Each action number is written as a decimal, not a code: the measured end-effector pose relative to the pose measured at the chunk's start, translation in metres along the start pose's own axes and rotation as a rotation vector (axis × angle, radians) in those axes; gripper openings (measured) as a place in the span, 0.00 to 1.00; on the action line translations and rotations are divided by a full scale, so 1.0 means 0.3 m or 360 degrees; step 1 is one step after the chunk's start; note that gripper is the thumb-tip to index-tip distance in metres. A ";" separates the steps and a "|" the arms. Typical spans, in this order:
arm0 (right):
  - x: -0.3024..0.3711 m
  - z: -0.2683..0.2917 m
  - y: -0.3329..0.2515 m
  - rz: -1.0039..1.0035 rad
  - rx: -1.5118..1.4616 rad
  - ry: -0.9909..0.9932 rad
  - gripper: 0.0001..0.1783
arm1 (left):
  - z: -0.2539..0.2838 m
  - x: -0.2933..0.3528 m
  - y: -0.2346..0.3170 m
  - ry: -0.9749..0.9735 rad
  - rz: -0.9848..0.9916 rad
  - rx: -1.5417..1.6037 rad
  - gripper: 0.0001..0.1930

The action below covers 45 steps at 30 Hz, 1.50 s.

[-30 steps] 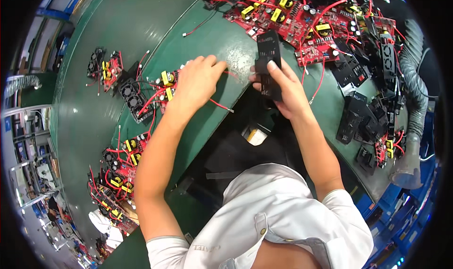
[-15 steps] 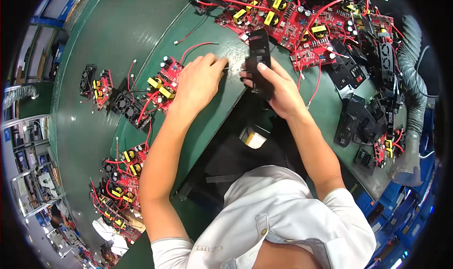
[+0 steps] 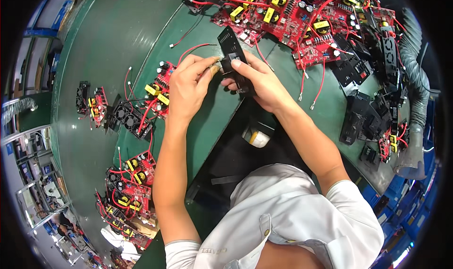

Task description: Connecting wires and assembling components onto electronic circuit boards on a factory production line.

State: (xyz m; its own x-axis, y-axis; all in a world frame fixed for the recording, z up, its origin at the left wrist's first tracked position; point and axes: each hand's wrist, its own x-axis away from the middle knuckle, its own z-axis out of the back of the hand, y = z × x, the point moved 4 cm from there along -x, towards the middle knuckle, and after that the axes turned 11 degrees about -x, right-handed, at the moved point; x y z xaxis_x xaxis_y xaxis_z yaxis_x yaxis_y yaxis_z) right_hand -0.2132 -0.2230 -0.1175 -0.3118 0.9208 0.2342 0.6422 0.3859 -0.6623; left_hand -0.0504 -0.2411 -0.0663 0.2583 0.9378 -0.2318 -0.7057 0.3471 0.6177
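My right hand [image 3: 265, 84] grips a black slotted panel [image 3: 229, 42], thumb on its near face and fingertips around its lower part. The panel is held tilted above the green work surface. Close to its left edge, my left hand [image 3: 185, 87] is closed in a pinch. What lies between those fingertips is too small to make out. Just left of that hand sits a red circuit board [image 3: 163, 76] with yellow-wrapped transformers and red wires, partly hidden by the hand. A black twin-fan unit [image 3: 130, 118] rests beside it.
Many red circuit boards [image 3: 288, 28] crowd the far side, with loose red wires trailing nearer. Black panels and housings [image 3: 356, 115] are piled at the right by a grey flexible duct [image 3: 419, 89]. More boards [image 3: 134, 189] lie at the near left, and another fan-and-board set [image 3: 98, 107] farther left.
The right hand has brought the black panel left and tilted it toward the left hand. My left hand has turned and its fingers now pinch beside the panel's edge.
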 end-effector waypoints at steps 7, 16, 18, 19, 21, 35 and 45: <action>0.008 -0.018 0.000 0.0083 0.0237 0.0020 0.23 | -0.001 -0.002 -0.011 0.0002 -0.0059 -0.0106 0.11; 0.040 -0.043 -0.023 0.0573 0.1277 0.0096 0.32 | -0.007 -0.004 0.011 0.0086 -0.0431 -0.0430 0.06; 0.055 -0.050 -0.017 0.0767 0.1611 0.0152 0.34 | -0.021 -0.005 0.035 0.0069 -0.0646 -0.0640 0.04; 0.052 -0.043 -0.026 0.0777 0.1613 0.0151 0.34 | -0.023 -0.013 0.035 0.0076 -0.0652 -0.0643 0.04; 0.043 -0.019 -0.024 0.0362 0.1276 0.0176 0.34 | -0.036 -0.024 0.021 -0.0097 -0.0532 -0.0548 0.04; 0.047 0.029 0.005 0.0065 0.0681 0.0196 0.35 | 0.035 -0.255 -0.050 -0.0242 -0.0154 -0.0307 0.08; -0.065 -0.053 0.043 -0.0014 0.0109 0.0100 0.21 | 0.099 0.057 -0.011 0.0204 0.0048 -0.0217 0.08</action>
State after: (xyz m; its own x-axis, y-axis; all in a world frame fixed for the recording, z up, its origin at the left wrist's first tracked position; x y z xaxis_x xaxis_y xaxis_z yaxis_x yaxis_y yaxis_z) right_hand -0.1877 -0.2351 -0.1194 -0.2711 0.9201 0.2829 0.5898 0.3910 -0.7065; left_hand -0.0240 -0.2260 -0.0500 0.1556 0.9365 -0.3142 -0.7968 0.3070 0.5204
